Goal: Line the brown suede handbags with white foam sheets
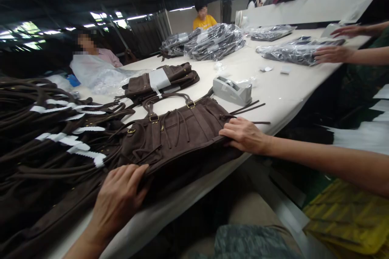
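A dark brown handbag (194,125) with two handles, brass-coloured buckles and thin laces lies at the near edge of the white table (273,85). My left hand (120,194) grips the bag's near left corner, its fingers curled over the edge and the thumb underneath. At the near right corner, my right hand (243,134) pinches the same bag. Long thin straps stick out to the right of the bag, above my right hand. Just behind the bag stands a grey tape dispenser (232,90).
A pile of brown bags (54,149) with white-wrapped handles fills the left. Folded bags (161,81) lie behind, plastic-wrapped bags (212,40) farther back. At right, another person's hands touch a wrapped bag (291,52). More people are across the table. A yellow woven item (346,214) sits below right.
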A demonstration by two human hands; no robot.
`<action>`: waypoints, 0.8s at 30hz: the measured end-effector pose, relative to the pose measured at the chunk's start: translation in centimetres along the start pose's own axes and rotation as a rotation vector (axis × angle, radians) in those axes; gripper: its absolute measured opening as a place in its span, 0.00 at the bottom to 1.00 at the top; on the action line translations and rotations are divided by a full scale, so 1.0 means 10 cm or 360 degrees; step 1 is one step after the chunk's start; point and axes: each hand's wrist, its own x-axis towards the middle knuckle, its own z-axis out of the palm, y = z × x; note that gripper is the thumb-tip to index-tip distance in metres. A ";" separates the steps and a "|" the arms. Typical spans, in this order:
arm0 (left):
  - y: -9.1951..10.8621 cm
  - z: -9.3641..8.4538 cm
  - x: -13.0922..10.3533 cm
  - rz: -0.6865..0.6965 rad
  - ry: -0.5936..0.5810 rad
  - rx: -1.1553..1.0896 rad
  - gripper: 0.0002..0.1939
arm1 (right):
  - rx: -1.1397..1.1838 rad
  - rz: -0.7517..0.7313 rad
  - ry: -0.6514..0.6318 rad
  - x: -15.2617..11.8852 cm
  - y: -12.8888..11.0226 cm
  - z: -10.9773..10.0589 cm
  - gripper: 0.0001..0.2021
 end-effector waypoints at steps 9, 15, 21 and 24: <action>-0.18 0.05 -0.05 0.0339 0.0015 0.0235 0.15 | 0.0039 -0.0324 -0.0009 0.14 0.30 0.18 0.16; -0.06 0.38 -0.16 0.0209 0.0092 0.0252 0.12 | 0.0046 -0.0143 0.0198 -0.05 0.18 0.51 0.14; 0.00 0.25 -0.30 0.0141 0.0004 -0.0029 0.15 | 0.0357 0.0006 0.0026 -0.04 0.22 0.38 0.14; -0.01 0.20 -0.26 0.0050 -0.0061 -0.0008 0.19 | 0.0596 0.0101 -0.0134 0.16 0.32 0.26 0.16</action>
